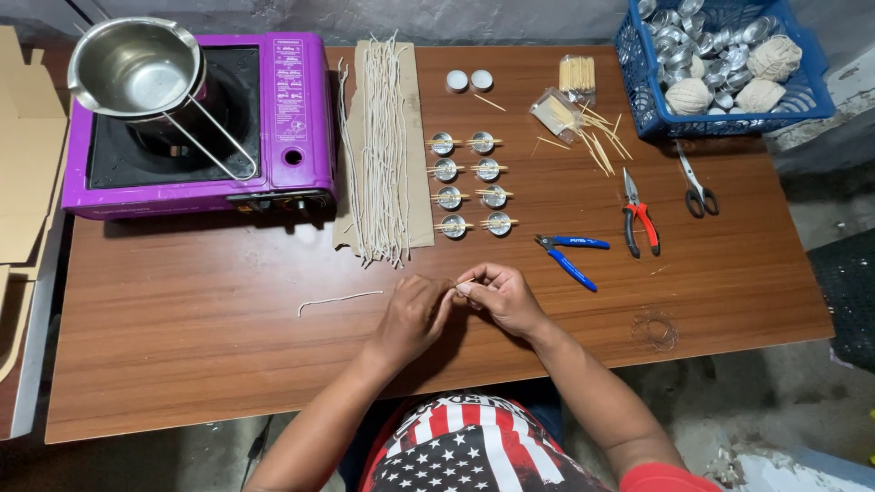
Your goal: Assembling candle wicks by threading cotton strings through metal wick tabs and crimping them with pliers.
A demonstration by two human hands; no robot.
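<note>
Near edge of a wooden table [228, 364]: left hand [410, 314] and right hand [499, 296] meeting fingertip to fingertip, fingers pressed together, pinching something small between them, too tiny to tell. Just left of the hands, a single loose string [339, 299] lying flat. Right of the hands, blue pliers [571, 255], then red pliers [640, 221] and scissors [697, 189]. Farther back, two columns of small metal cups [470, 184], each crossed by a thin stick, beside a bundle of pale strings [383, 150] on cardboard. Far left, purple stove [292, 118] carrying a steel pot [137, 68]. Far right, blue basket [729, 123] holding metal cups and twine balls.
</note>
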